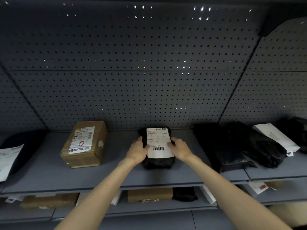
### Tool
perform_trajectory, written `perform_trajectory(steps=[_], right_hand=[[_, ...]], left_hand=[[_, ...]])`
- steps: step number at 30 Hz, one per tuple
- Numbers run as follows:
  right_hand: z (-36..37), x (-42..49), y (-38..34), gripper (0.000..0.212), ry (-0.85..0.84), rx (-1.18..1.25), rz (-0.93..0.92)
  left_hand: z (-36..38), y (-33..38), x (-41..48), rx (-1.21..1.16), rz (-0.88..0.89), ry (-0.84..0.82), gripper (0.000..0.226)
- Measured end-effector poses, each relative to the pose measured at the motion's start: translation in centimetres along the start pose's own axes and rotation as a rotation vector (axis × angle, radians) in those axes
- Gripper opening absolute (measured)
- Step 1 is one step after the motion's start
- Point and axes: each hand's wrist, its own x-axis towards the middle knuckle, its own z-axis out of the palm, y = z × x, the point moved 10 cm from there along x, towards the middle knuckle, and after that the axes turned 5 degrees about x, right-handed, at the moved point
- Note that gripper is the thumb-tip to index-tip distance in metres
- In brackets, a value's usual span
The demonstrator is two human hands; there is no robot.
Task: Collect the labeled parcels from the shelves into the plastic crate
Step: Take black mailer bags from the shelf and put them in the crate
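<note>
Quick count of what's on here. Two hands, both on the same thing: a black parcel (158,161) with one white label (158,142) on top, lying flat on the shelf (49,176) at dead centre. The left hand (138,151) grips its 9 o'clock edge and the right hand (180,147) its 3 o'clock edge, with each thumb pressed down on the label and the fingers curled round the sides. Can't tell if it's lifted off the shelf at all.

Other stuff on that level, going out from the parcel:
- at 9 o'clock, one cardboard box (84,145) with a printed label, well apart
- further out at 9, one dark parcel (25,146) with a white sheet on it, cut off by the frame
- at 3 o'clock, what looks like two black bags (232,146) overlapping, hard to separate
- past those, one white flat package (275,138) leaning on the bags, and one more black bundle at the edge

On the lower shelf (149,206) at 6 o'clock: two brown boxes (149,195), one black bundle (184,194), and a few white flat ones too blurry to count.

The shelving is grey-blue metal, and the back is a perforated panel (132,63) with light poking through some holes. Pretty dim in here.
</note>
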Motion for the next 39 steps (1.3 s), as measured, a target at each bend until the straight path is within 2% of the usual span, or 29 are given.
perform_trajectory(steps=[2, 4, 8, 13, 23, 28, 31, 35, 39], right_hand=[[-1.0, -0.1, -0.7, 0.036, 0.001, -0.258, -0.033], [-2.4, -0.6, -1.9, 0.040, 0.031, -0.471, -0.091], [-6.0, -1.9, -3.5, 0.042, 0.128, -0.714, -0.213], [-11.5, -3.1, -1.9, 0.040, 0.204, -0.777, -0.229], [-22.5, -4.4, 7.9, 0.042, 0.263, -0.699, -0.137], [-23.8, -3.9, 12.8, 0.045, 0.196, -0.592, -0.089], [-22.7, -3.5, 15.8, 0.046, 0.101, -0.425, -0.017], [-20.3, -3.3, 18.0, 0.051, 0.003, -0.092, 0.060], [-19.1, -3.7, 17.6, 0.073, -0.003, 0.065, 0.067]], left_hand=[[-1.4, 1.6, -0.3, 0.374, 0.050, 0.054, 0.059], [-2.1, 4.2, -0.6, 0.617, 0.164, 0.101, 0.051], [-1.6, 9.1, -0.8, 0.755, 0.356, 0.116, 0.046], [0.1, 14.4, -1.5, 0.737, 0.465, 0.132, 0.049], [10.0, 23.8, -1.6, 0.730, 0.452, 0.119, 0.056], [15.9, 26.3, -1.6, 0.733, 0.407, 0.059, 0.057], [18.0, 25.8, -2.0, 0.730, 0.366, 0.025, 0.056], [18.5, 25.0, -2.2, 0.711, 0.331, 0.071, 0.055], [17.9, 24.2, -2.4, 0.661, 0.296, 0.121, 0.063]])
